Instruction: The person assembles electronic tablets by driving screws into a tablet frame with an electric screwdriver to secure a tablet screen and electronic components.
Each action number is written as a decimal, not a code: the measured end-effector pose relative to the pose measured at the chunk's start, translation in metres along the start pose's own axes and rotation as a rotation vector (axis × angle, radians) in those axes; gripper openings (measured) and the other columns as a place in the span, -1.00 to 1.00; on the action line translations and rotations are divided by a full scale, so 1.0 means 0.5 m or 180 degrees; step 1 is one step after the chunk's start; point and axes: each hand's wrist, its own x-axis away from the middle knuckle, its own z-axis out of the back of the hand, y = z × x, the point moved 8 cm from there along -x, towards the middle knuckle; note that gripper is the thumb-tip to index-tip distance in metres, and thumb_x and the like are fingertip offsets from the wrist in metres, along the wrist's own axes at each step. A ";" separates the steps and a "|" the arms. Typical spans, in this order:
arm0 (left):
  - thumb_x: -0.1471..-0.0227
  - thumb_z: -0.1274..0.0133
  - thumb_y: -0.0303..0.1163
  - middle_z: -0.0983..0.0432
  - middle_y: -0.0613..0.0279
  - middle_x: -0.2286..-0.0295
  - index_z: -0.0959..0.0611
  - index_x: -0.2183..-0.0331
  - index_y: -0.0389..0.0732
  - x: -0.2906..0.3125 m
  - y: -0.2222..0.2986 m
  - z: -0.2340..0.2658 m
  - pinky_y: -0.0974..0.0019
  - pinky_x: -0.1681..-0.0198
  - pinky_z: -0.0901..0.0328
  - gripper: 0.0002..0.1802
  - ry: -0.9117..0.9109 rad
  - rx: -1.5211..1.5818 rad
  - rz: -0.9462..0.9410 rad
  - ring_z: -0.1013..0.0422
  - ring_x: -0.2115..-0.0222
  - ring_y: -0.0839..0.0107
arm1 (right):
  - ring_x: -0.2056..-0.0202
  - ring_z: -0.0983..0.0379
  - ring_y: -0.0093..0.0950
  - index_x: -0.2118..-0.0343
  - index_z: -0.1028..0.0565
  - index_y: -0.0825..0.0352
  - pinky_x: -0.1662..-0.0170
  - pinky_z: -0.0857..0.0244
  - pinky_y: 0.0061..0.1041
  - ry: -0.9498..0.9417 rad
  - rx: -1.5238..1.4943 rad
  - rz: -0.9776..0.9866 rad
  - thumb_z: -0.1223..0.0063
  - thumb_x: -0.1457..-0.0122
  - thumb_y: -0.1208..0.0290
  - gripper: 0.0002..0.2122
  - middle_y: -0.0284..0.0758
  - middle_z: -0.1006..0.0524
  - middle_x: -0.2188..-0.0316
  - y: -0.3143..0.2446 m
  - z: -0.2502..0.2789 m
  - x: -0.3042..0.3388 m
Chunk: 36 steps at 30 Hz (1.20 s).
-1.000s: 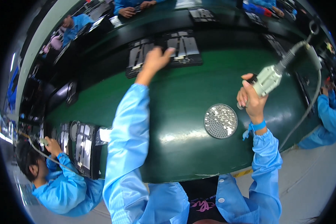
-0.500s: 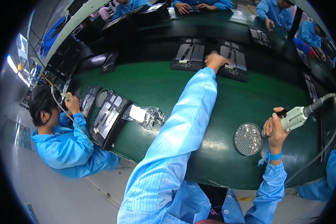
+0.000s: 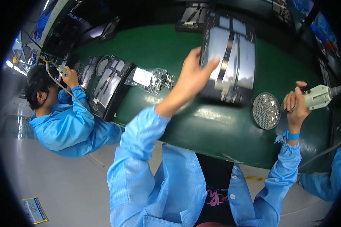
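Note:
My left hand grips the left edge of an opened tablet, thumb on top. Its black frame shows silver battery plates and dark ribbon cables, and it looks lifted and slightly blurred. In my right hand is a pale electric screwdriver, fingers wrapped round it; its cable end points right and its tip is hidden. Just left of that hand sits a round perforated tray with small shiny screws in it. A blue strap circles my right wrist.
Left of my left hand lies a clear bag of small parts. Another opened tablet is by a co-worker, who holds a similar screwdriver. A further tablet lies at the far side of the green table.
My left hand has taken hold of the right-hand far tablet and drawn it toward me. My right hand still holds the screwdriver. The view has tilted downward.

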 end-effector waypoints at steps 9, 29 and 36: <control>-0.21 -0.05 -0.22 -0.49 -0.22 0.19 -0.49 0.05 -0.43 0.273 -0.080 0.069 0.25 0.13 -0.38 -0.54 -0.0037 -0.1916 0.0548 -0.52 0.19 0.07 | 0.78 -0.08 -0.65 0.10 -0.41 0.48 0.67 -0.05 -0.58 -0.0093 -0.0060 0.0032 0.11 -0.24 0.54 -0.79 -0.47 -0.17 0.77 0.005 -0.030 0.009; 0.04 -0.24 -0.46 -0.48 0.14 0.45 -0.67 0.38 -0.25 0.159 -0.037 0.296 0.26 0.42 -0.33 -0.88 0.0766 -0.2974 -0.1045 -0.43 0.50 0.29 | 0.76 -0.07 -0.66 0.04 -0.36 0.48 0.64 -0.04 -0.61 -0.0383 -0.0198 -0.0055 0.15 -0.28 0.49 -0.76 -0.49 -0.15 0.75 0.015 -0.032 0.023; -0.06 -0.20 -0.49 -0.62 0.27 0.40 -0.71 0.22 -0.30 0.175 0.054 0.306 0.53 0.36 -0.29 -0.81 0.1241 -0.2352 -0.1050 -0.43 0.42 0.59 | 0.74 -0.08 -0.66 0.04 -0.37 0.45 0.64 -0.05 -0.57 -0.0248 0.0026 -0.0077 0.15 -0.28 0.45 -0.75 -0.51 -0.14 0.74 0.008 -0.066 0.033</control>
